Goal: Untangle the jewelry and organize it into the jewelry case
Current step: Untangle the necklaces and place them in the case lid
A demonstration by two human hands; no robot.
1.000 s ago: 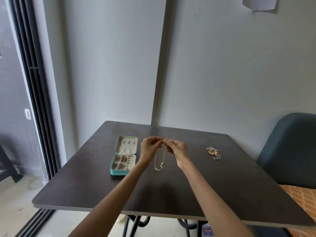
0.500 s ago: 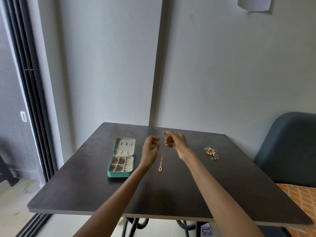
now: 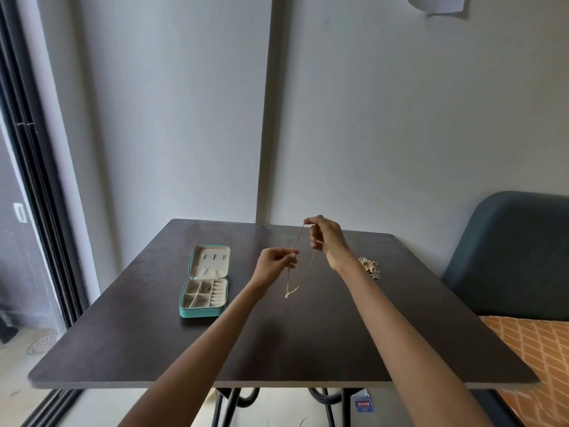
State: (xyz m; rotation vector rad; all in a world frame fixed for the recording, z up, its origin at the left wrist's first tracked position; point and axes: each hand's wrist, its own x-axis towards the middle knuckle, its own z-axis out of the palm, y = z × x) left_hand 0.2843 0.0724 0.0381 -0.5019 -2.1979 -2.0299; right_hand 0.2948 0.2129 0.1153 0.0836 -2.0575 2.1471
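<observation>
A thin gold necklace [image 3: 300,266] with a small pendant hangs in the air above the dark table [image 3: 277,340]. My right hand [image 3: 324,238] pinches its upper end, raised above the table's far side. My left hand [image 3: 275,265], lower and to the left, pinches the chain partway down. The teal jewelry case [image 3: 204,283] lies open on the table's left, its beige compartments facing up, with a small piece in one of them. A tangled pile of jewelry [image 3: 369,266] sits to the right, partly hidden by my right wrist.
A dark blue chair [image 3: 508,257] with an orange patterned cushion [image 3: 535,359] stands at the right. A dark sliding door frame [image 3: 34,180] runs along the left. The wall stands right behind the table's far edge.
My hands have drawn apart: the right hand rose and the left dropped, so the necklace now stretches between them. The view has tilted slightly.
</observation>
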